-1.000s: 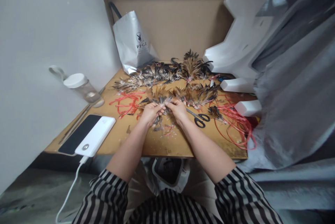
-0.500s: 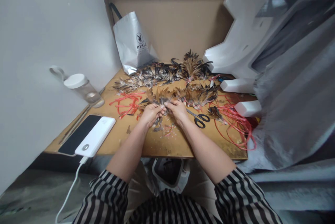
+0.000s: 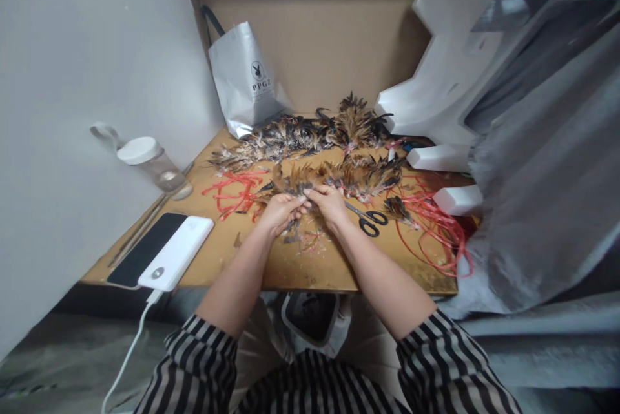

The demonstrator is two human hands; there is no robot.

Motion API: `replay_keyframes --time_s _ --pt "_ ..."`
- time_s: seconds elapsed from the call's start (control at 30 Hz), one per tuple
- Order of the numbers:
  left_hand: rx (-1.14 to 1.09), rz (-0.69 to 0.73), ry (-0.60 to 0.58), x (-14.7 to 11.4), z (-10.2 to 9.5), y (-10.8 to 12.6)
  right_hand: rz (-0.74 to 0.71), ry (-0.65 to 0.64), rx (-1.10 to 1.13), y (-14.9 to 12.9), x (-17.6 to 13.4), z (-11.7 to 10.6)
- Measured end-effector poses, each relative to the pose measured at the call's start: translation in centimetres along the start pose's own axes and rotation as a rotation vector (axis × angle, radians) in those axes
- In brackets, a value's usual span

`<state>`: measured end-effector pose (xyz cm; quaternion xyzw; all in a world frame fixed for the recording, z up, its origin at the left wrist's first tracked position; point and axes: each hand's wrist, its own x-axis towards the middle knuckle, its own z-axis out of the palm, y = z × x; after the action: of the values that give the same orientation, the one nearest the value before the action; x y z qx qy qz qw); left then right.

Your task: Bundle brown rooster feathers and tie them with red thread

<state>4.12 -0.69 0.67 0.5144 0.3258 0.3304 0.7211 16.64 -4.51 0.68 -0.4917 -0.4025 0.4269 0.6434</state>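
Observation:
My left hand (image 3: 283, 212) and my right hand (image 3: 328, 203) meet over the table, fingertips pinched together at a small tuft of feathers (image 3: 301, 185). The closed fingers hide most of what they hold. Just beyond them lies a row of brown feather bunches (image 3: 361, 175). Scissors with black handles (image 3: 371, 220) rest beside my right wrist. Loose grey fluff and pink scraps (image 3: 312, 241) are scattered below my hands. Red plastic strips (image 3: 237, 193) lie to the left, and a larger tangle of red strips (image 3: 438, 227) is on the right, with a small feather bunch (image 3: 398, 208) near it.
A second, darker feather row (image 3: 290, 136) lies farther back, before a silver bag (image 3: 245, 78). On the left are a lidded bottle (image 3: 157, 165), a phone (image 3: 140, 249) and a cabled white power bank (image 3: 177, 252). White foam pieces (image 3: 440, 158) stand right. A bin (image 3: 310, 317) sits below the table edge.
Both hands stay pinched together in the same place, with only a slight shift of the left fingers. The things on the table have not moved.

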Motion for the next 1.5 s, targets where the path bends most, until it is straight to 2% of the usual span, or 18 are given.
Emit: replay_keyframes --time_s 0.37,0.67,0.8,1.13,1.27,1.5 --pt "0.086 0.003 -0.09 -0.2 -0.4 -0.1 0.054 -0.163 0.076 -0.5 -0.4 0.0" --pt "0.153 0.042 -0.043 -0.1 0.1 -0.3 0.1 -0.141 0.026 -0.6 -0.5 0.1" --pt "0.207 0.073 -0.047 0.0 0.3 -0.3 0.047 -0.098 -0.035 -0.7 -0.6 0.3" --pt "0.283 0.088 -0.064 -0.2 0.3 -0.1 -0.047 -0.177 -0.079 -0.7 -0.8 0.5" --pt "0.277 0.103 -0.07 -0.2 0.5 -0.2 -0.067 -0.148 -0.111 -0.6 -0.8 0.6" --pt "0.204 0.107 -0.026 -0.2 0.8 -0.4 0.031 -0.101 0.005 -0.3 -0.8 0.8"
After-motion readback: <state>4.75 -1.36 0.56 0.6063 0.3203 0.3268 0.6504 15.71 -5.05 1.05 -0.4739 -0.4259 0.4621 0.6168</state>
